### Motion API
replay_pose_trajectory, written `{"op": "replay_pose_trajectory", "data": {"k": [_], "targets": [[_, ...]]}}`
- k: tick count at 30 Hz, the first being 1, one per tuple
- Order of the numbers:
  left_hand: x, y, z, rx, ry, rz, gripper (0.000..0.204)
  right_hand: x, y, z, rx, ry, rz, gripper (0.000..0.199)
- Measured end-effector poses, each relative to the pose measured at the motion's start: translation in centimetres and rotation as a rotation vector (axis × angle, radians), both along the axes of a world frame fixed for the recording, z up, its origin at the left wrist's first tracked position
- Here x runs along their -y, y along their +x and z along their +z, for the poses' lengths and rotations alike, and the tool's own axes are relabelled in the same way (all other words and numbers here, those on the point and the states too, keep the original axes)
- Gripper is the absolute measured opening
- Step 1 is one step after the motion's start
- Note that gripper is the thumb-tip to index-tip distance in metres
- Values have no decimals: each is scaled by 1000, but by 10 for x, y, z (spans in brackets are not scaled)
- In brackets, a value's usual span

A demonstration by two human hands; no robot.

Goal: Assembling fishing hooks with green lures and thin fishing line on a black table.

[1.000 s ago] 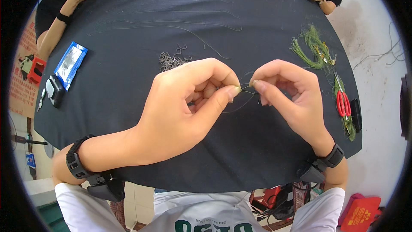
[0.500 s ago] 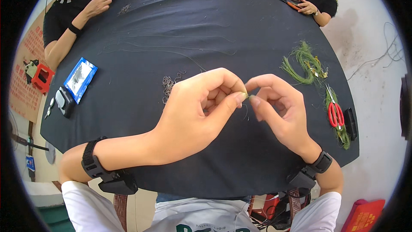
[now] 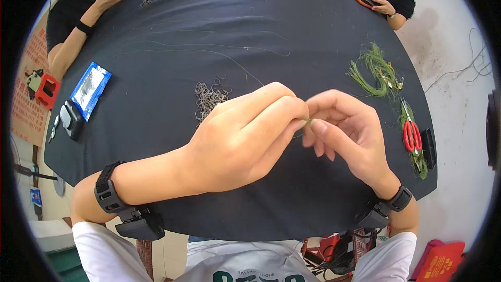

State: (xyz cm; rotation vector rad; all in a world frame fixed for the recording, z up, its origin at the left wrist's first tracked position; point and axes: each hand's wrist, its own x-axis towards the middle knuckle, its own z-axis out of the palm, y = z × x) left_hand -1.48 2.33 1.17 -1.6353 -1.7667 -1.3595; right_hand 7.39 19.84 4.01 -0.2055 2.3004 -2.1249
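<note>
Round black table (image 3: 219, 36), pale concrete floor (image 3: 449, 47) around.

Matt black cloth tabletop (image 3: 219, 36), glossy blue foil packet (image 3: 90, 89), red plastic-handled scissors (image 3: 412, 133).

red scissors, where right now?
In the head view the red scissors lie on the black table near its right edge, beyond the right hand, just below the green string bundle.
</note>
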Motion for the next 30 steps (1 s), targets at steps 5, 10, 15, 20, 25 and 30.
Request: {"op": "replay_pose_trajectory", "data": {"k": [5, 10, 15, 20, 25, 30], "targets": [[0, 0, 0, -19, -32, 23, 13, -3, -2, -6, 27, -25, 27, 11], [1, -2, -2, -71, -57, 24, 12, 0, -1, -5, 26, 8, -14, 8], [0, -1, -4, -30, -49, 16, 13, -1, -2, -6, 60, -17, -53, 9], [0, 4, -3, 108, -75, 44, 14, -4, -3, -14, 92, -79, -65, 12], [0, 5, -2, 127, -83, 40, 14, -5, -3, -15, 107, -109, -53, 13], [1, 4, -1, 127, -88, 49, 12, -5, -4, -15, 118, -130, -36, 14]]}}
